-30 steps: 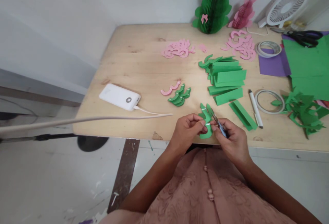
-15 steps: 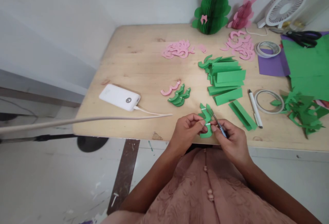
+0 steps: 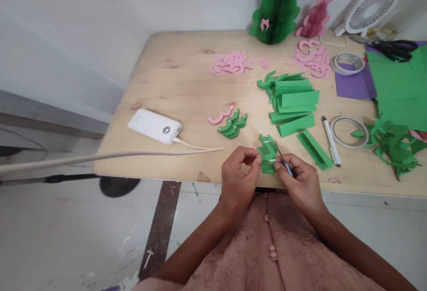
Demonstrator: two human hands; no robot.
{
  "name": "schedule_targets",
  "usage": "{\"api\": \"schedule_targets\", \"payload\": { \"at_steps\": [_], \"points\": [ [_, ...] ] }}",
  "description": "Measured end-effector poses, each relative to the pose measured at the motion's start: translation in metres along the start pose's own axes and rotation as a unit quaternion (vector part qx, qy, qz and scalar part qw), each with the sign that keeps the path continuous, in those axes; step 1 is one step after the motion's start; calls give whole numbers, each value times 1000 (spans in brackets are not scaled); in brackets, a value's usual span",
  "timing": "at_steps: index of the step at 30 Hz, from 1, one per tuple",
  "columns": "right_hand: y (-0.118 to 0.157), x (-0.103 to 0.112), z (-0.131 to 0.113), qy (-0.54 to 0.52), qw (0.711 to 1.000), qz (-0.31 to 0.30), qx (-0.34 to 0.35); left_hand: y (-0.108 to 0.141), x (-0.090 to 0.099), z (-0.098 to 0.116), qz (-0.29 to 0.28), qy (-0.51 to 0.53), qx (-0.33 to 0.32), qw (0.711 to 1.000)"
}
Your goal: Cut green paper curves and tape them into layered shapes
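Note:
My right hand [image 3: 300, 179] is closed on a small pair of scissors [image 3: 283, 161] with a bluish handle, blades pointing up and left. Its thumb and finger also reach the edge of a scalloped green paper cutout [image 3: 267, 151], which has short white strips across it. To the left of that cutout, my left hand [image 3: 240, 175] has thumb and forefinger pinched together; a tiny pale bit shows at the tips, too small to name. Farther left lie more green cutouts [image 3: 232, 124] with white strips and a wavy pink cutout [image 3: 221, 114].
Folded green paper strips [image 3: 296, 102], a marker [image 3: 331, 142] and a tape roll [image 3: 349, 145] lie to the right. Pink scraps [image 3: 230, 64] are behind. A white power bank [image 3: 155, 125] with a cable is at left. Paper rabbits [image 3: 276, 13] and a fan [image 3: 371, 10] stand by the wall.
My left hand has moved slightly left, off the green cutout, its fingertips still pinched. The cutout now lies a little higher and flatter. My right hand keeps the scissors almost in place.

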State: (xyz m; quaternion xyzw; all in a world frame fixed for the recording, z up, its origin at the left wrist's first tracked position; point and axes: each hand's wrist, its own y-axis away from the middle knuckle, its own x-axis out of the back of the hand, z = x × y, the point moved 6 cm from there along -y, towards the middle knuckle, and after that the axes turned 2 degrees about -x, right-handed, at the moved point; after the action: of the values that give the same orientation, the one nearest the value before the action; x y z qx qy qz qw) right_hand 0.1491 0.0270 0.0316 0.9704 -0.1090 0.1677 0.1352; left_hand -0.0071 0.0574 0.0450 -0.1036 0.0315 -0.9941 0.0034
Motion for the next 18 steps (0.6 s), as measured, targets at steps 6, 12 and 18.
{"api": "schedule_targets", "payload": {
  "at_steps": [6, 12, 18],
  "points": [
    [0, -2, 2, -17, 1000, -12, -2, 4, -11, 11, -54, -101, -107, 988],
    [0, -2, 1, -16, 1000, -14, -3, 5, -14, 11, -65, -152, -135, 977],
    [0, -2, 0, -10, 1000, -19, 1, 3, -14, 11, -82, -144, -109, 980]
  ]
}}
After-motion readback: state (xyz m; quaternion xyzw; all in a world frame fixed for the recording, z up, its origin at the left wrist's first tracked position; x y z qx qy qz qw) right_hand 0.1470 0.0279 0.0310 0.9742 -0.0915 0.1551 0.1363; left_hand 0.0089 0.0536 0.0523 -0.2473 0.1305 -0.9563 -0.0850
